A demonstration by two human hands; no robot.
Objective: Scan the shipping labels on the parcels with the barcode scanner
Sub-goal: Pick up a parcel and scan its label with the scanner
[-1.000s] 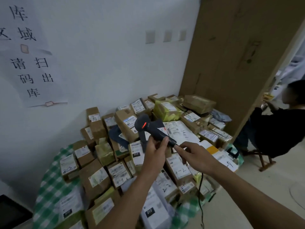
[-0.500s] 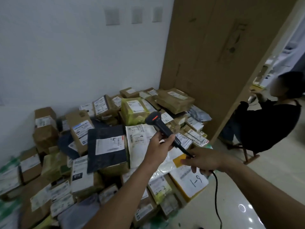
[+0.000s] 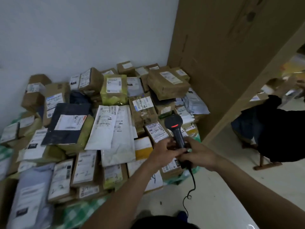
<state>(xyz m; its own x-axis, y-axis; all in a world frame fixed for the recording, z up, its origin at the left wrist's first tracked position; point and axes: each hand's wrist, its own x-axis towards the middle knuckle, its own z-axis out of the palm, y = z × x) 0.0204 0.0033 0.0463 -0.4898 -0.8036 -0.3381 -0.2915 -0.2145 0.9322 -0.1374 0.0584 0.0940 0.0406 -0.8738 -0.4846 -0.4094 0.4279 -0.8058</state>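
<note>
Green checked cloth [image 3: 79,212], tall cardboard panel [image 3: 222,55]

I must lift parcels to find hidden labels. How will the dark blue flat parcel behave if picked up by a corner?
The dark blue parcel looks like a thin plastic mailer, so it will probably sag, not stay stiff. It is flat, so likely light. It lies tilted on an olive parcel; a push might slide it off.

A pale, glossy floor [image 3: 214,204] is seen, partly covered by a green-checked cloth [image 3: 79,214]. Parcels [image 3: 105,126] are heaped on the cloth, many with white labels. A tall cardboard box [image 3: 222,63] is stood beside the heap.
</note>
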